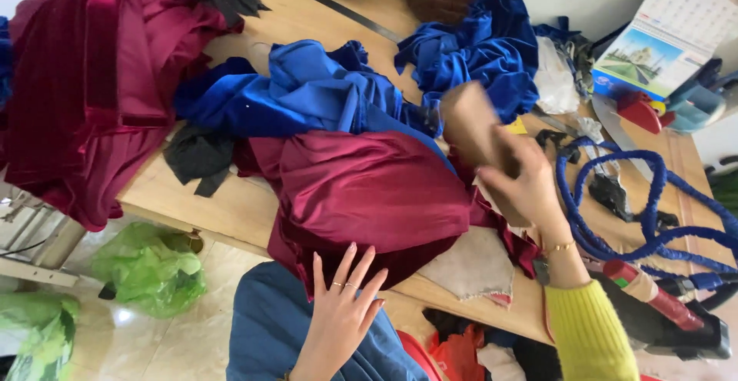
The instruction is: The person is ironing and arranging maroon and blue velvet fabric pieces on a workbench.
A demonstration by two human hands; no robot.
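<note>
Right hand [530, 185] grips a blurred tan block [470, 123], possibly cardboard, just above the maroon cloth [369, 192] heaped on the counter [231, 204]. Left hand [342, 312], fingers spread, holds nothing below the cloth's near edge. Cloth unfolded, uncovered.

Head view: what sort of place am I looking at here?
Most likely a small tailoring or garment workshop. Heaps of maroon fabric and blue fabric cover a wooden worktable, and an iron with a blue cloth-covered cord lies at the table's right end.
</note>
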